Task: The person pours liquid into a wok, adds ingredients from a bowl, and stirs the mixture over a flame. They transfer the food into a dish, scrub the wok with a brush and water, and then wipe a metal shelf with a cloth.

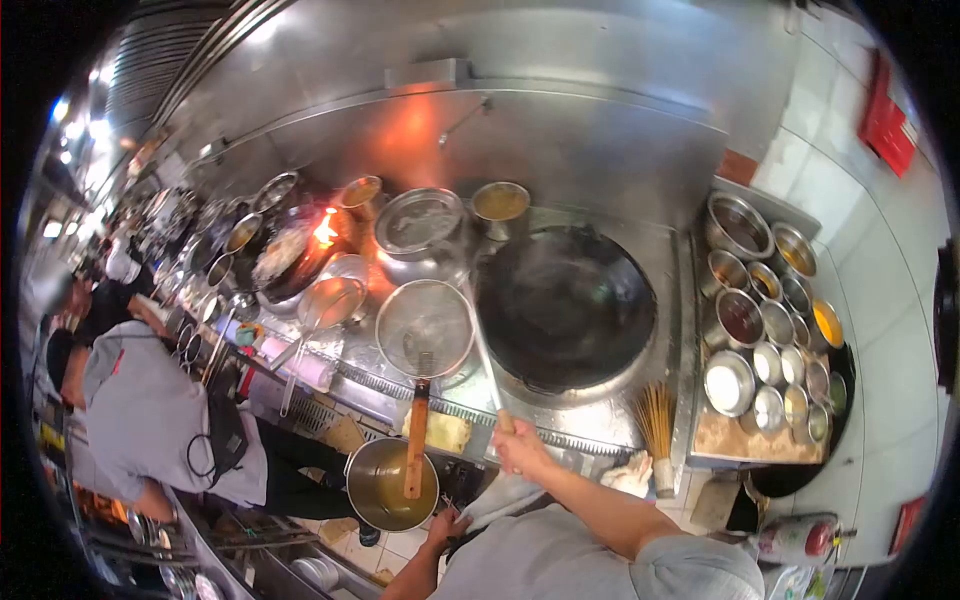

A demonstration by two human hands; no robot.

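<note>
My right hand (520,447) is closed around the wooden grip of a long-handled utensil (488,365). Its pale shaft slants up beside the wok's left rim; I cannot make out its head. The large black wok (565,305) sits on the range with no food visible in it. Low in front of my body, my left hand (447,527) is closed on a pale cloth (505,497), close to the rim of a deep pot (352,490) of yellowish liquid. A round mesh strainer (425,325) lies left of the utensil, its wooden handle reaching over that pot.
Metal containers of sauces and seasonings (740,320) crowd the right-hand shelf. A bamboo brush (656,435) stands at the range's front right. Flame (326,228) rises by another wok (300,265) at left. A co-worker in grey (155,400) stands to my left.
</note>
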